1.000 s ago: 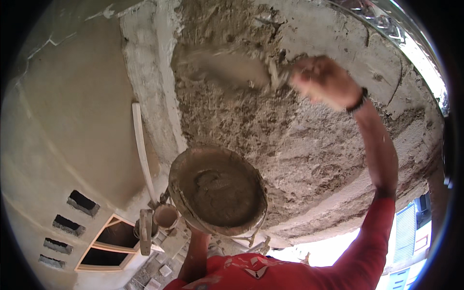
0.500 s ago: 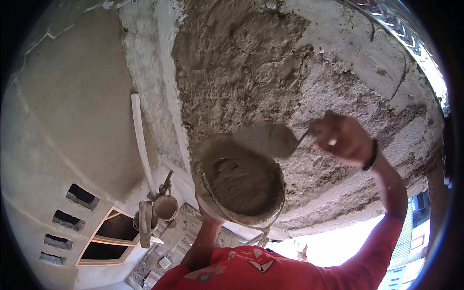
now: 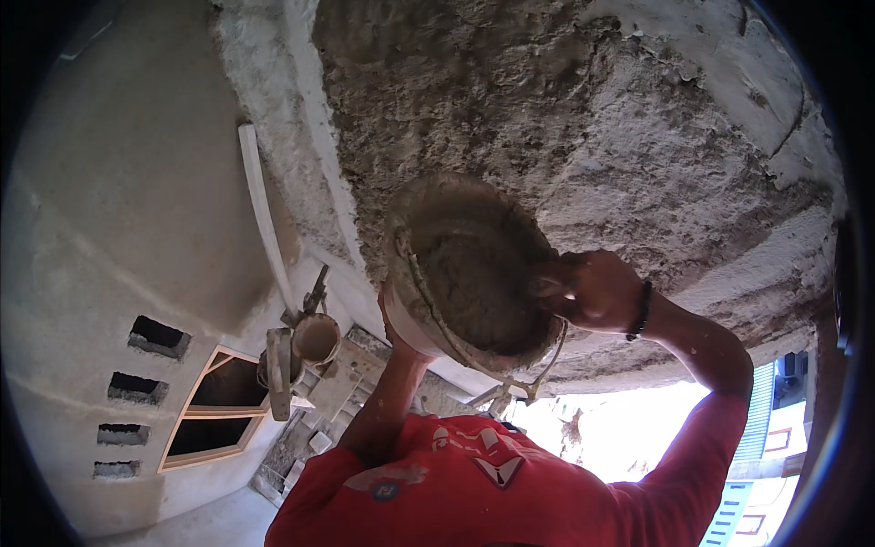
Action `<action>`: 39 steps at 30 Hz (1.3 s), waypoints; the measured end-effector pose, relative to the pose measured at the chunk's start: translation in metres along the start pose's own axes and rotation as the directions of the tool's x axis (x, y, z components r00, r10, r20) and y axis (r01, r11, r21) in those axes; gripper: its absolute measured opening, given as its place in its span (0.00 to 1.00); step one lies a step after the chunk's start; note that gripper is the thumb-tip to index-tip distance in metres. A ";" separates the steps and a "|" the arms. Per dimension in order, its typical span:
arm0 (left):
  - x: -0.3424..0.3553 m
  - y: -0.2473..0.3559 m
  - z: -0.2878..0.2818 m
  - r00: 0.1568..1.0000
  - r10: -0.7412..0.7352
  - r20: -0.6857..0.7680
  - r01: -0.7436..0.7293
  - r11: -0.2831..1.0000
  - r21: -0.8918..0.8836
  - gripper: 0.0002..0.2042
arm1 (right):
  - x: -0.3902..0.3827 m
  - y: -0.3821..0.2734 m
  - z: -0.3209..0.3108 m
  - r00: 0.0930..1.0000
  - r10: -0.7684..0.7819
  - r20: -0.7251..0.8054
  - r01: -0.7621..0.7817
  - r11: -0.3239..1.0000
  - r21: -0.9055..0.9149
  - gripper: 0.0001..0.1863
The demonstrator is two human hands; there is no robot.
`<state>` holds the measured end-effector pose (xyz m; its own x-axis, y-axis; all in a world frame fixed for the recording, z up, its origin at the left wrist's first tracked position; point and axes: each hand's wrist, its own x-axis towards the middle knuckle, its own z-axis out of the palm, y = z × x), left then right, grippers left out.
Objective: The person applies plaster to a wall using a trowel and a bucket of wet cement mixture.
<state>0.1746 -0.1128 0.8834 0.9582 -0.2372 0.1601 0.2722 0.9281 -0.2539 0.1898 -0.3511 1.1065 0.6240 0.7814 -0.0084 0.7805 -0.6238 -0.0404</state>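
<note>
A bucket (image 3: 421,317) of wet grey mortar (image 3: 469,287) is held up in front of the rough wall surface, its mouth tilted toward me. My left hand (image 3: 397,330) grips it from its left side and underneath, the fingers partly hidden behind it. At the right rim, my right hand (image 3: 597,290) is closed around the trowel's handle. The trowel's blade is down inside the bucket and cannot be made out against the dark mortar. A dark beaded band circles my right wrist. The bucket's wire handle hangs below its rim.
Fresh, rough mortar (image 3: 456,100) covers part of the surface above. A long pale batten (image 3: 264,219) leans at left, near a second bucket (image 3: 316,339) and a wooden board (image 3: 278,374). Further left are a wood-framed window (image 3: 214,410) and several wall openings. Rubble lies below.
The trowel has gone from above the rim down into the bucket, my right hand moving down and slightly left. The bucket has shifted up and right and tilts differently.
</note>
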 end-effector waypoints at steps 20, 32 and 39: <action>-0.012 0.022 0.012 0.962 0.273 0.023 -0.248 0.829 0.502 0.32 | 0.037 -0.009 -0.132 0.836 -0.245 -0.492 0.235 0.968 -0.084 0.10; -0.053 0.028 -0.003 0.918 0.396 0.029 -0.351 0.777 0.523 0.32 | 0.075 0.050 -0.232 0.706 0.378 -0.599 -0.206 0.919 0.336 0.16; -0.045 0.020 -0.004 0.960 0.280 -0.028 -0.223 0.820 0.527 0.34 | -0.033 0.084 -0.238 0.461 0.395 -0.795 -0.561 0.823 0.084 0.20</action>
<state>0.1374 -0.0848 0.8669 0.9982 0.0237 0.0559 -0.0374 0.9653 0.2583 0.2438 -0.4340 1.3414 0.6251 0.0989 0.7743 0.2892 -0.9507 -0.1121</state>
